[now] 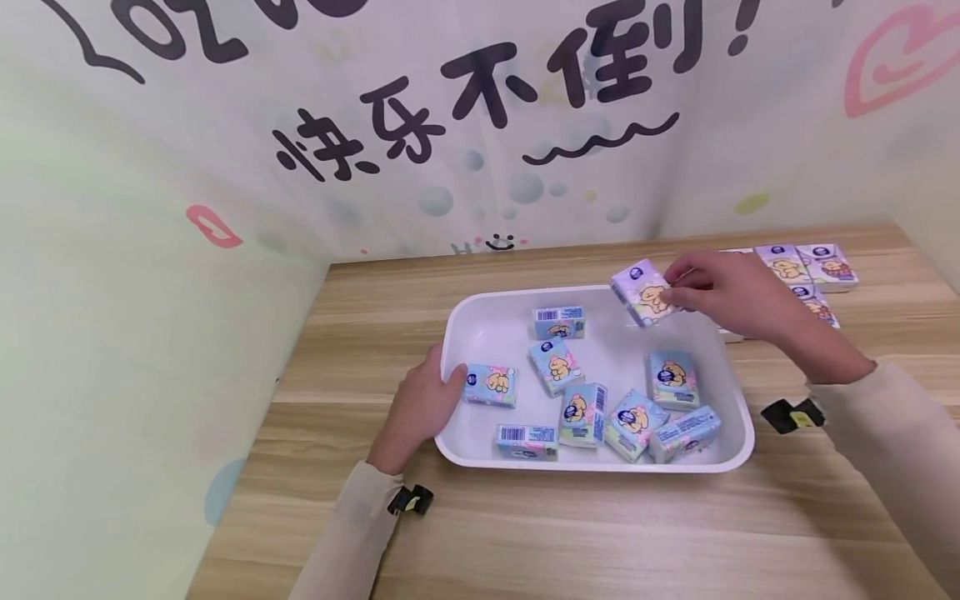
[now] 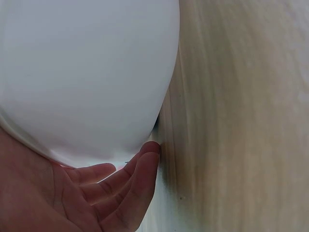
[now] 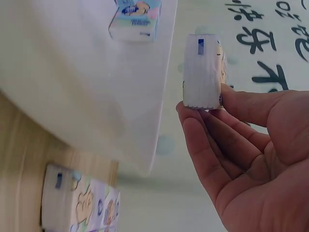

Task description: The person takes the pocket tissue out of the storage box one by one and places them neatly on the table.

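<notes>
The packet (image 1: 643, 285) in my fingers (image 3: 206, 153) is lilac with a tan puppy print; the packets (image 1: 555, 364) in the white tray (image 1: 615, 362) are light blue and pink. My sleeves (image 1: 892, 454) are beige, the desk (image 1: 585, 533) brown wood grain, the lettering (image 1: 480, 61) black.

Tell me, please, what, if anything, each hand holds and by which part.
Right hand: a purple pack, pinched by one side. Left hand: the tray, by its left end.

Tray (image 1: 592, 467) on the table (image 1: 555, 542)
From here I see packets (image 1: 555, 365) inside it, other packets (image 1: 827, 265) off its far right corner.
</notes>
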Demonstrator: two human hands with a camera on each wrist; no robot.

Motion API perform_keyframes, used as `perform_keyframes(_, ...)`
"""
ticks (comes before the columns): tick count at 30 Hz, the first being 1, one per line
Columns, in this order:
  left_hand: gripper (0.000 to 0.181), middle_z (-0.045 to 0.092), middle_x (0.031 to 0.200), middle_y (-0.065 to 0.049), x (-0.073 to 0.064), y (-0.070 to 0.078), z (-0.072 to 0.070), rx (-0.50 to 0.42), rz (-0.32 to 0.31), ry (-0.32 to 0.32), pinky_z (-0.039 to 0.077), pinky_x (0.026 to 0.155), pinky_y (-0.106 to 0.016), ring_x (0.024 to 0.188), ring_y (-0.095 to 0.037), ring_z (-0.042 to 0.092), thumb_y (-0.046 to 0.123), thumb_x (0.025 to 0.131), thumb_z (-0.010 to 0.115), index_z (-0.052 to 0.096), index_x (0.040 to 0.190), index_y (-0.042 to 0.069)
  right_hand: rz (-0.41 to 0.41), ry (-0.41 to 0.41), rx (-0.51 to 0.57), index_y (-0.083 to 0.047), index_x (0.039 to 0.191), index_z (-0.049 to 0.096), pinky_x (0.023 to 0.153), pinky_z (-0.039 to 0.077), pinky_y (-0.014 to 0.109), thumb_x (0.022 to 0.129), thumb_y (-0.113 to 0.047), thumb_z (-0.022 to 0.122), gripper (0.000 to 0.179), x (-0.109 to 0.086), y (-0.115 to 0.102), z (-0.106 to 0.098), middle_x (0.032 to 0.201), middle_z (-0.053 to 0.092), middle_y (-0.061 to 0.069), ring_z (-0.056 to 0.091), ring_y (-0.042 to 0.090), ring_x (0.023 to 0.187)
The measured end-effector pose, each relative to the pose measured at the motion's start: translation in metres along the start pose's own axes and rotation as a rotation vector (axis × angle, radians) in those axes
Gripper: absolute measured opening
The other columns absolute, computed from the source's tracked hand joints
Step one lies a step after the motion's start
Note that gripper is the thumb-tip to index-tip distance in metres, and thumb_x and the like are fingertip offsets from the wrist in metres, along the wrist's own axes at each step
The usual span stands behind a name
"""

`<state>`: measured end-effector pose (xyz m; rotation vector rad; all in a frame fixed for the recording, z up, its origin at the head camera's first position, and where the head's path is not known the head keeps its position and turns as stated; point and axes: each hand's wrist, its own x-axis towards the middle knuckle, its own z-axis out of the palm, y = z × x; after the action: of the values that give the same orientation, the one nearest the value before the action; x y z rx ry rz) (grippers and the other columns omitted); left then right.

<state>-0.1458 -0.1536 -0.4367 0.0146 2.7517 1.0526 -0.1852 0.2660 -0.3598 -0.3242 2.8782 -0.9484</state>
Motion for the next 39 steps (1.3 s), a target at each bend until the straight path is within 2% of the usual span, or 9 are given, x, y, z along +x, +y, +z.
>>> perform_keyframes(5, 0.062, 0.072, 0.117, -0.021, 0.0, 0.0, 0.0, -0.005, -0.001, -0.006, 0.064, 0.052, -0.033, 0.07, -0.02, 0.074, 0.037, 0.115, 0.053, 0.036, 0.167, 0.006, 0.048, 0.038, -0.007, 0.003, 0.135, 0.068, 0.094, 0.06, 0.062, 0.109, -0.028, 0.072, 0.041, -0.007, 0.026, -0.009, 0.128, 0.073, 0.03, 0.071, 0.049, 0.115)
perform_keyframes(8, 0.062, 0.072, 0.117, -0.021, 0.0, -0.001, 0.0, -0.01, 0.003, -0.008, 0.064, 0.052, -0.033, 0.07, -0.02, 0.075, 0.036, 0.115, 0.053, 0.036, 0.167, 0.007, 0.087, 0.068, 0.011, 0.002, 0.136, 0.067, 0.083, 0.062, 0.046, 0.109, -0.031, 0.071, 0.043, -0.013, 0.042, -0.016, 0.129, 0.072, 0.032, 0.07, 0.047, 0.114)
perform_keyframes(12, 0.062, 0.072, 0.118, -0.021, 0.001, -0.001, 0.001, -0.013, 0.005, -0.008, 0.064, 0.052, -0.033, 0.071, -0.02, 0.074, 0.036, 0.115, 0.053, 0.036, 0.167, 0.007, 0.129, 0.109, 0.06, 0.002, 0.137, 0.067, 0.065, 0.058, 0.026, 0.109, -0.032, 0.073, 0.044, -0.019, 0.061, -0.024, 0.129, 0.072, 0.032, 0.071, 0.014, 0.096)
perform_keyframes(17, 0.062, 0.072, 0.117, -0.02, 0.001, -0.001, 0.001, -0.013, 0.005, -0.009, 0.064, 0.052, -0.033, 0.07, -0.02, 0.074, 0.036, 0.115, 0.053, 0.036, 0.167, 0.007, 0.181, 0.162, 0.09, 0.002, 0.138, 0.067, 0.066, 0.052, 0.017, 0.109, -0.036, 0.071, 0.048, -0.028, 0.08, -0.03, 0.123, 0.075, 0.028, 0.059, -0.015, 0.082)
perform_keyframes(22, 0.062, 0.071, 0.118, -0.021, 0.001, -0.001, 0.001, -0.015, -0.001, -0.013, 0.064, 0.052, -0.033, 0.07, -0.02, 0.074, 0.036, 0.115, 0.053, 0.036, 0.167, 0.006, 0.271, 0.217, 0.17, 0.004, 0.143, 0.062, 0.065, 0.055, 0.018, 0.111, -0.042, 0.065, 0.056, -0.036, 0.097, -0.034, 0.108, 0.076, 0.004, 0.062, -0.009, 0.08)
perform_keyframes(28, 0.062, 0.071, 0.119, -0.021, 0.0, 0.0, 0.0, -0.017, 0.0, -0.013, 0.064, 0.052, -0.033, 0.071, -0.02, 0.075, 0.036, 0.115, 0.053, 0.035, 0.167, 0.007, 0.321, 0.305, 0.254, 0.009, 0.143, 0.057, 0.066, 0.055, 0.01, 0.114, -0.035, 0.059, 0.052, -0.046, 0.118, -0.037, 0.087, 0.056, -0.035, 0.06, -0.009, 0.078)
perform_keyframes(33, 0.062, 0.071, 0.119, -0.021, -0.001, 0.002, 0.0, -0.015, 0.0, -0.013, 0.064, 0.052, -0.033, 0.071, -0.02, 0.075, 0.035, 0.115, 0.053, 0.035, 0.167, 0.006, 0.331, 0.366, 0.373, -0.024, 0.116, 0.073, 0.067, 0.055, 0.009, 0.113, -0.024, 0.061, 0.012, -0.055, 0.137, -0.04, 0.087, 0.057, -0.039, 0.059, -0.009, 0.078)
perform_keyframes(36, 0.063, 0.071, 0.12, -0.021, -0.001, 0.003, 0.0, -0.014, -0.003, -0.015, 0.064, 0.052, -0.033, 0.072, -0.02, 0.075, 0.036, 0.115, 0.054, 0.035, 0.167, 0.006, 0.348, 0.387, 0.485, -0.046, 0.094, 0.068, 0.066, 0.057, 0.01, 0.113, -0.017, 0.061, 0.036, -0.059, 0.148, -0.041, 0.084, 0.062, -0.034, 0.062, -0.009, 0.075)
perform_keyframes(39, 0.062, 0.071, 0.12, -0.021, -0.001, 0.003, 0.0, -0.016, -0.005, -0.016, 0.064, 0.052, -0.033, 0.072, -0.021, 0.075, 0.036, 0.115, 0.054, 0.036, 0.167, 0.006, 0.376, 0.395, 0.568, -0.05, 0.088, 0.068, 0.064, 0.057, 0.011, 0.113, -0.013, 0.059, 0.045, -0.063, 0.158, -0.042, 0.083, 0.064, -0.03, 0.064, -0.007, 0.072)
